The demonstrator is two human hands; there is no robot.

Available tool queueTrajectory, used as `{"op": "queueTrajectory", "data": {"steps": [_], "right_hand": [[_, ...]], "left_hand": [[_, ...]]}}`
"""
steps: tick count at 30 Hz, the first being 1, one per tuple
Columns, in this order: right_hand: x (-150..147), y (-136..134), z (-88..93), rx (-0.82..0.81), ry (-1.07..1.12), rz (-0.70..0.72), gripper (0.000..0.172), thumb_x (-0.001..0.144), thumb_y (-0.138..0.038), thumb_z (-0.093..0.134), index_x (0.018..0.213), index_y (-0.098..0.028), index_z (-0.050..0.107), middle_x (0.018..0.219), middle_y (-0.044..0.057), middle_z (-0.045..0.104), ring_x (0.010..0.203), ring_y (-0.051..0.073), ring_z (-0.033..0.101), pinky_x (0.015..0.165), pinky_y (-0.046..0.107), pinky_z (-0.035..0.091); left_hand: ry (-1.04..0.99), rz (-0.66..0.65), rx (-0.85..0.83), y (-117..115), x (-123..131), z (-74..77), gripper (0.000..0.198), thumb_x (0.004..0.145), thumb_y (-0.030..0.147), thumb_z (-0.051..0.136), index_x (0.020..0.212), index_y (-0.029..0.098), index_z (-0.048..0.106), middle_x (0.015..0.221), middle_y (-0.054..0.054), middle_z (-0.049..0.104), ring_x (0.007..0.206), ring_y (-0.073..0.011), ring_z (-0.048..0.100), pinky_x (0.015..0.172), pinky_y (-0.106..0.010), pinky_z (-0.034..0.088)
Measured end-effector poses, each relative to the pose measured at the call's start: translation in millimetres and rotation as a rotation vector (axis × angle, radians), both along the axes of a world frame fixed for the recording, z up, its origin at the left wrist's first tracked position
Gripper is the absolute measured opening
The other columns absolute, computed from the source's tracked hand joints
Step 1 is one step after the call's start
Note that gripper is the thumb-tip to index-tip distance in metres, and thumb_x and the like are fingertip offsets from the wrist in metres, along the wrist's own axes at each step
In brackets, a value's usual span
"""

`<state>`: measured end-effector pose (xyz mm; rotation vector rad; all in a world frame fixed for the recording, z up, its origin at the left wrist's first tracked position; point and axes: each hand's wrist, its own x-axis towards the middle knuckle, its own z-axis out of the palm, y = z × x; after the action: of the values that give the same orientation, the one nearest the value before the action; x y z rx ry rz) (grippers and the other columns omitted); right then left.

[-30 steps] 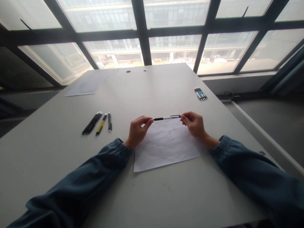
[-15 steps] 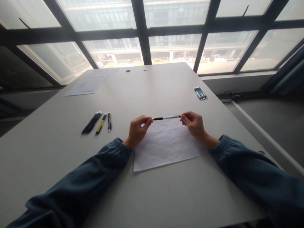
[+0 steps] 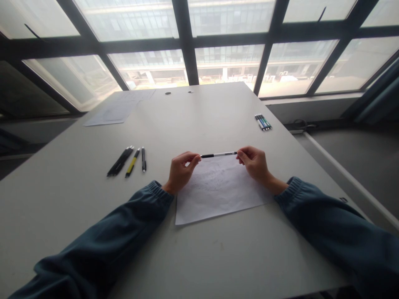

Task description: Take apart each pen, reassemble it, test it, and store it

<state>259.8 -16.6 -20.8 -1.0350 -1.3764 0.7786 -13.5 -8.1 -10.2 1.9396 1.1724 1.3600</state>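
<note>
A pen [image 3: 220, 154] with a clear barrel and a black grip lies level between my two hands, above the far edge of a sheet of paper [image 3: 199, 207]. My left hand [image 3: 183, 168] pinches its tip end between thumb and fingers. At the other end, my right hand [image 3: 254, 164] pinches the pen in the same way. Faint pen marks cover the middle of the sheet, which lies slightly turned on the table under my hands.
Left of my hands lie several black pens [image 3: 120, 161], a yellow and black pen [image 3: 132, 163] and a lone dark pen [image 3: 144, 159]. A row of pens [image 3: 263, 122] rests near the right edge of the white table [image 3: 199, 116]. More paper [image 3: 112, 110] lies at the far left.
</note>
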Motion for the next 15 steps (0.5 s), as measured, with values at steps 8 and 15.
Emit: {"op": "queueTrajectory", "data": {"steps": [8,15], "right_hand": [[-0.5,-0.4,1.4,-0.012,-0.011,-0.005,0.029,0.087,-0.045,0.07,0.08,-0.017,0.068,0.067,0.002,0.068,0.055,0.012,0.058,0.053,0.025,0.047],[-0.1,-0.2,0.5,-0.007,-0.006,0.004,0.028,0.088,-0.044,0.069,0.079,-0.017,0.068,0.067,0.002,0.067,0.055,0.012,0.058,0.053,0.025,0.046]], "left_hand": [[0.008,0.003,0.003,-0.8,0.3,1.0,0.023,0.091,0.038,0.068,0.085,0.017,0.075,0.081,-0.006,0.073,0.074,-0.0149,0.067,0.069,-0.026,0.053],[0.012,0.004,-0.005,-1.2,0.4,2.2,0.024,0.091,0.038,0.067,0.083,0.017,0.074,0.08,-0.006,0.072,0.073,-0.0146,0.067,0.068,-0.025,0.053]]}}
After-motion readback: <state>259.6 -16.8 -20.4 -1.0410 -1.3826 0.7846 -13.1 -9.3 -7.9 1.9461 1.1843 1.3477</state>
